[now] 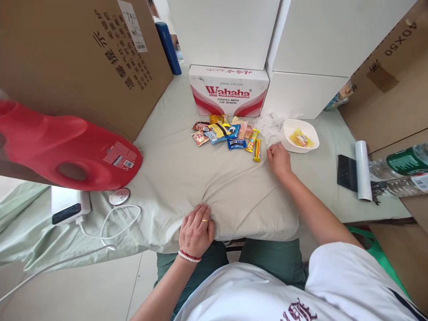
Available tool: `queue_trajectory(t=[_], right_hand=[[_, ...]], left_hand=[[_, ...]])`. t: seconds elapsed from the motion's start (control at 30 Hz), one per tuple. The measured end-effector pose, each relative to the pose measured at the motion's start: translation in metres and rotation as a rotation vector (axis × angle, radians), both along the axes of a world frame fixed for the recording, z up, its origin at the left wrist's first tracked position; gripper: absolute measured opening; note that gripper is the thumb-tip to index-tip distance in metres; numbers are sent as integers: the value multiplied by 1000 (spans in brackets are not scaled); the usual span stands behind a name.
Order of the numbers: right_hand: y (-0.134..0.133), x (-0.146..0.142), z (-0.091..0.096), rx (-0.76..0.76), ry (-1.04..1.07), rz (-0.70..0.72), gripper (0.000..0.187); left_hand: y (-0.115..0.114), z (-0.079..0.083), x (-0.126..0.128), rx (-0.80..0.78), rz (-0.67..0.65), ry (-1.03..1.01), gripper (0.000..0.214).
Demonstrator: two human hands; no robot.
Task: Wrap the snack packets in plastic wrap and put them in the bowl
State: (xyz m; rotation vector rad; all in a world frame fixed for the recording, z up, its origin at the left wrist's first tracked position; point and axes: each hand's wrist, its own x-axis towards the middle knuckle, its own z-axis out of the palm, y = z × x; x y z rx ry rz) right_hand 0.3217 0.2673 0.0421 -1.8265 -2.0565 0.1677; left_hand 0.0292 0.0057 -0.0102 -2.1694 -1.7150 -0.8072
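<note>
My left hand (196, 229) lies flat, palm down, on the beige cloth near the front edge, with nothing in it. My right hand (279, 160) rests closed on the cloth, its fingers curled under; whatever they hold, if anything, is hidden. Just behind it are crumpled clear plastic (272, 125) and a white bowl (288, 139) with a yellow-wrapped snack (299, 138) inside. Left of that hand lies a pile of small wrapped snacks (219, 130), among them a blue packet (236, 144) and a yellow stick-shaped packet (257, 150).
A Wahaha water carton (229, 91) stands behind the snacks, against white boxes (307, 93). To the left are a red jug (67, 142), a large cardboard box (83, 53) and a white power bank (68, 200) with a cable. A white roll (363, 171) and plastic bottles (406, 160) lie at right.
</note>
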Motion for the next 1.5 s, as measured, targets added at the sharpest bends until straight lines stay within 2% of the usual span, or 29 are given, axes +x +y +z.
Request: queue_trajectory(t=[0.13,0.2,0.27,0.33,0.4,0.43,0.53,0.63,0.7,0.73,0.77,0.83,0.9,0.93,0.97,1.0,1.07,1.1,1.17,1.23,1.27,1.33,1.4,1.47,1.5], right_hand=[[-89,20,2,15,424,162,19],[-134,22,1,-39,621,211,19],[-172,17,-1,-87,697,292,19],[-202,7,-4,-122,636,400,18],[-222,-7,-7,-167,475,486,16],[-229,-15,-9,-199,374,513,15],[-242,-36,-10,-300,93,578,17],[-243,-39,-5,-340,37,702,18],[-235,-26,3,-333,175,760,18],[-227,-15,7,-307,264,724,19],[-216,-4,10,-262,337,632,22],[-188,20,14,-146,365,345,31],[-157,37,14,-111,227,110,46],[-142,42,12,-155,133,65,54],[-129,44,11,-220,46,57,57],[-117,42,9,-290,-26,77,52],[-95,34,10,-353,-103,137,32],[-84,27,12,-318,-107,159,27],[-58,14,20,-142,-72,172,26],[-24,4,31,42,-30,148,29],[-4,1,37,86,-23,123,31],[34,1,47,31,-53,32,38],[61,6,55,-85,-109,-69,55],[71,15,58,-103,-163,-131,68],[69,20,57,-84,-187,-155,68]], left_hand=[[-1,3,-3,-16,-29,-84,31],[-1,10,-3,5,2,-191,24],[0,23,3,-16,49,-377,18],[6,38,18,-202,32,-632,27],[18,52,40,-559,-64,-873,38],[27,57,52,-683,-102,-944,39],[58,61,85,-784,-67,-963,51],[83,53,99,-811,100,-1156,33],[92,47,98,-823,147,-1291,28],[93,44,95,-834,140,-1354,30],[93,42,91,-845,123,-1416,33],[88,38,80,-832,107,-1519,37],[79,37,67,-730,123,-1450,38],[73,38,60,-651,146,-1343,36],[67,40,53,-578,166,-1223,34],[61,43,47,-520,184,-1122,32],[45,49,34,-520,190,-1048,32],[37,52,28,-557,192,-1058,34],[20,57,18,-626,241,-1058,36],[6,59,9,-638,313,-1005,39],[1,59,4,-635,348,-978,40],[-6,58,-4,-618,412,-959,41],[-8,56,-10,-582,457,-1014,47],[-7,53,-13,-539,461,-1136,66],[-6,51,-14,-521,452,-1199,75]])
